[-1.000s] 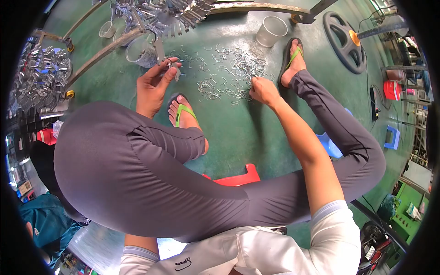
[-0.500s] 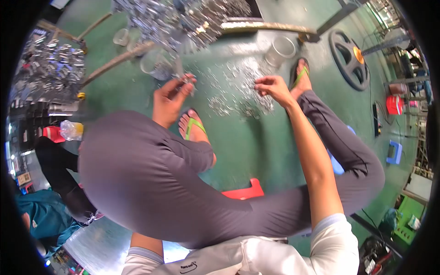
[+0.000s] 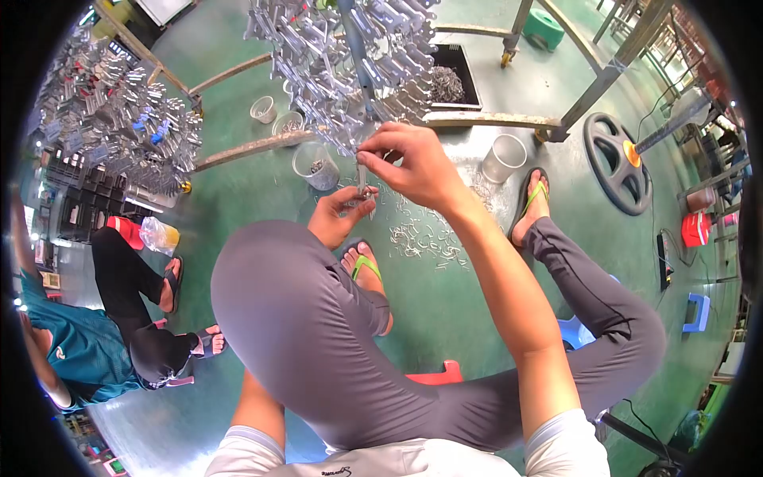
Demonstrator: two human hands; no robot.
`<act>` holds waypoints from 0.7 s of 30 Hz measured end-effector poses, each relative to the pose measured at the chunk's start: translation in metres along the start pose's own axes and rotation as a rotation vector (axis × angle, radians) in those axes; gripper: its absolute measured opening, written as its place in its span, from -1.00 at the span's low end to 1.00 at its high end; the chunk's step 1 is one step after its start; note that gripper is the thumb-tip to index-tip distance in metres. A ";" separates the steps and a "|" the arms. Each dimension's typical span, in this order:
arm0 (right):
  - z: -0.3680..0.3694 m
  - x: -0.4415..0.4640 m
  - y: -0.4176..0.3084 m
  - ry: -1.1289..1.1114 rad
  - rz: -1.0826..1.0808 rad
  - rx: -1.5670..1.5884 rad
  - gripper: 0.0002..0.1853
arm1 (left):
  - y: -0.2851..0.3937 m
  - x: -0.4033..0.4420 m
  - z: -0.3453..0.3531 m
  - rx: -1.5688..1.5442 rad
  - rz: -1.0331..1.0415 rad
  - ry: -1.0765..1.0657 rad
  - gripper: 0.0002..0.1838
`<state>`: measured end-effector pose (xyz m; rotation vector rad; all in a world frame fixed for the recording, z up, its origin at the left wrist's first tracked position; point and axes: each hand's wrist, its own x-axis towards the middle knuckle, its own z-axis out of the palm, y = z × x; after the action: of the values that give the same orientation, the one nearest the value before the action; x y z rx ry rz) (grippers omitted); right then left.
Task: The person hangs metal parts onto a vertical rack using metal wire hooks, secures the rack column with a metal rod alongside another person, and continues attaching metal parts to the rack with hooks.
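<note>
A hanging rack (image 3: 367, 60) thick with shiny metal parts comes down in front of me. My right hand (image 3: 417, 165) is at its lower end, thumb and forefinger pinched together; what lies between the fingertips is too small to make out. Just below and to the left, my left hand (image 3: 340, 215) has its fingers closed on small metal pieces (image 3: 367, 193). A thin metal strip (image 3: 362, 176) runs upright between the two hands. Many small curved metal pieces (image 3: 429, 242) lie scattered on the green floor beneath.
Plastic cups stand on the floor, one (image 3: 315, 167) left of my hands and another (image 3: 504, 159) by my right foot. A black crate (image 3: 457, 78) sits behind the frame bar (image 3: 493, 119). Another loaded rack (image 3: 119, 119) and a seated person (image 3: 91, 338) are at left.
My right hand has risen from over the scattered pieces and moved left to the rack's lower end. The left hand stays closed on its pieces. The camera view has tilted up.
</note>
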<state>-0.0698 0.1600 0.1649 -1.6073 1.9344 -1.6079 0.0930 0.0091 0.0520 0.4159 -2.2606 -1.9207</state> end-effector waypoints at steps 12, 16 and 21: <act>0.001 0.005 -0.012 -0.001 -0.031 -0.047 -0.86 | 0.098 0.003 -0.051 -0.086 0.048 0.031 -0.36; 0.000 0.003 -0.016 -0.013 -0.047 -0.103 -0.87 | 0.126 0.022 -0.040 -0.087 0.200 0.067 -0.43; -0.006 0.000 -0.020 -0.006 -0.033 -0.107 -0.87 | 0.146 0.026 -0.029 -0.119 0.151 0.062 -0.48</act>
<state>-0.0619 0.1665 0.1834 -1.6897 2.0341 -1.5331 0.0601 -0.0052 0.1983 0.2769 -2.0627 -1.9257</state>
